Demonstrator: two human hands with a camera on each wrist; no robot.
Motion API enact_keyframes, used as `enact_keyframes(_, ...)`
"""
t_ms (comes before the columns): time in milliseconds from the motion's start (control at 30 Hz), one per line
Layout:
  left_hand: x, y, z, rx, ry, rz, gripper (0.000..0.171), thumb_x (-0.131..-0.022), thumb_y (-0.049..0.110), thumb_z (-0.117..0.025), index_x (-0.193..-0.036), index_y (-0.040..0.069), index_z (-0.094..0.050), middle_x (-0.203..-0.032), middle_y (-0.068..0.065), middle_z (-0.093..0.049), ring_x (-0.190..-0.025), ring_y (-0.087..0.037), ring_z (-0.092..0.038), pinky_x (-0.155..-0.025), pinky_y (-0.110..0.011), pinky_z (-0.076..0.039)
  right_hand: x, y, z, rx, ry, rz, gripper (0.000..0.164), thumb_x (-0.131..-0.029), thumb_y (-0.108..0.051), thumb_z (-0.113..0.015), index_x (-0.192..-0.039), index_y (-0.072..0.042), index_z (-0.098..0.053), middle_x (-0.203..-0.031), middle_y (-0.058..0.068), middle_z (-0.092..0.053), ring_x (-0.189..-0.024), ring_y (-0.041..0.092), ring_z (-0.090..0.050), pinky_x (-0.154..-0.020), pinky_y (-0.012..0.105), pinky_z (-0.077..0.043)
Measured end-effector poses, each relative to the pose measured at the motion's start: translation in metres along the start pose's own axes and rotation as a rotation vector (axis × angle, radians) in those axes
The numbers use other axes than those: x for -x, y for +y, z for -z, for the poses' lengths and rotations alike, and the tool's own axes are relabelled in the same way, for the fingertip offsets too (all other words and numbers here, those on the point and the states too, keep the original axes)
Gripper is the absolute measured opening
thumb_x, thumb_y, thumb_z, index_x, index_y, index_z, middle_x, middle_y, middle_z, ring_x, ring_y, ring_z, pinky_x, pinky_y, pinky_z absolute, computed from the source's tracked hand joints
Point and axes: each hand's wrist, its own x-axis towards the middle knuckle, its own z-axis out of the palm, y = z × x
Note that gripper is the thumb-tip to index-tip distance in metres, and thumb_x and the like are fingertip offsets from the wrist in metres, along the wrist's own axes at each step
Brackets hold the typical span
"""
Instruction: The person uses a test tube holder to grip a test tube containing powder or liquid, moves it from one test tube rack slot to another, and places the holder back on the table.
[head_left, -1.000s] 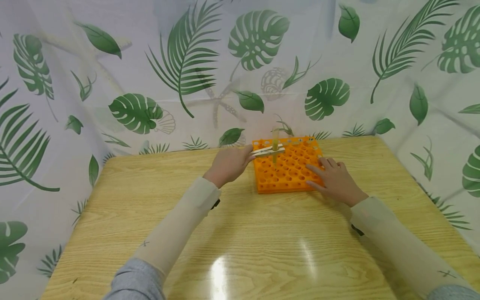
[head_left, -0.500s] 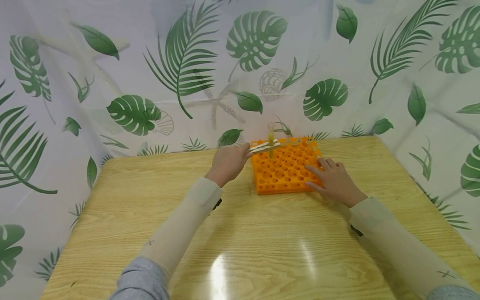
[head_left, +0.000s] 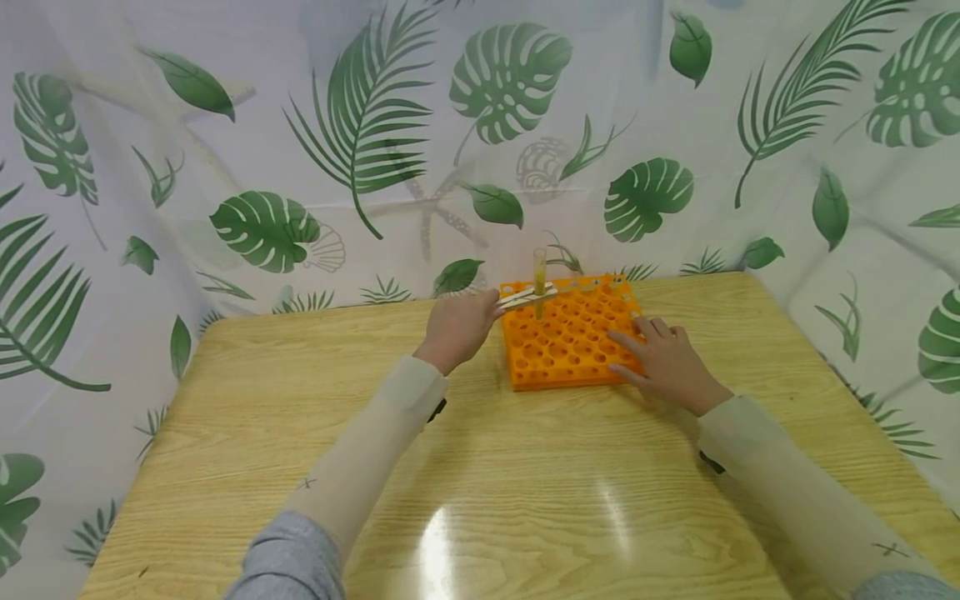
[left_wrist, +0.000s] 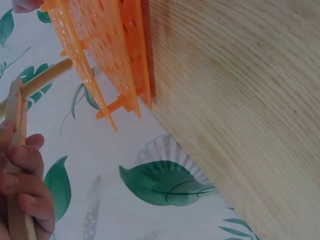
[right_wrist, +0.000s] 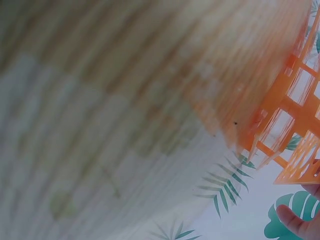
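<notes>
My left hand (head_left: 459, 327) grips a wooden test tube clamp (head_left: 517, 297), its fingers curled around the handle in the left wrist view. Held in the clamp's far end is a clear test tube (head_left: 539, 265) with yellow liquid in it. In the left wrist view the tube's rounded bottom (left_wrist: 64, 65) is just off the top of the orange test tube rack (head_left: 570, 367). My right hand (head_left: 667, 362) rests on the rack's right side with fingers spread and fairly straight; its thumb (right_wrist: 291, 219) shows beside the rack in the right wrist view.
The rack stands on a wood-grain table (head_left: 480, 467) near its back edge. Behind and beside the table hangs a white cloth (head_left: 420, 150) printed with green leaves. Holes of several sizes cover the rack's top.
My left hand has shifted the clamp and test tube slightly left and toward the rack's back left part. The right hand keeps its place on the rack.
</notes>
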Motion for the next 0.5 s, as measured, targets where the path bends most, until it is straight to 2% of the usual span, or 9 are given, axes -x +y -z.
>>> enact_keyframes(267,0.0001,0.0012,-0.004,-0.014,-0.029,0.016,0.027,-0.099,0.039,-0.044,-0.093,0.013,-0.05,-0.053,0.001,-0.037,-0.044,-0.014,-0.039,-0.04,-0.025,-0.025,0.0008,0.0,-0.0025,-0.004,0.0,0.003,0.057,-0.084,-0.046,-0.064,-0.131,-0.015,-0.054,-0.126,0.025,-0.048,-0.11,0.04,-0.047,-0.08,0.057,-0.04)
enact_keyframes(500,-0.0012,-0.0003,-0.0079,-0.015,-0.036,0.027,0.026,-0.099,0.039,-0.043,-0.104,0.015,-0.053,-0.052,0.002,-0.037,-0.043,-0.013,-0.037,-0.04,-0.024,-0.025,0.0009,0.0004,-0.0011,0.017,0.009,0.013,0.057,-0.084,-0.045,-0.065,-0.13,-0.014,-0.054,-0.126,0.025,-0.047,-0.108,0.04,-0.047,-0.078,0.057,-0.04)
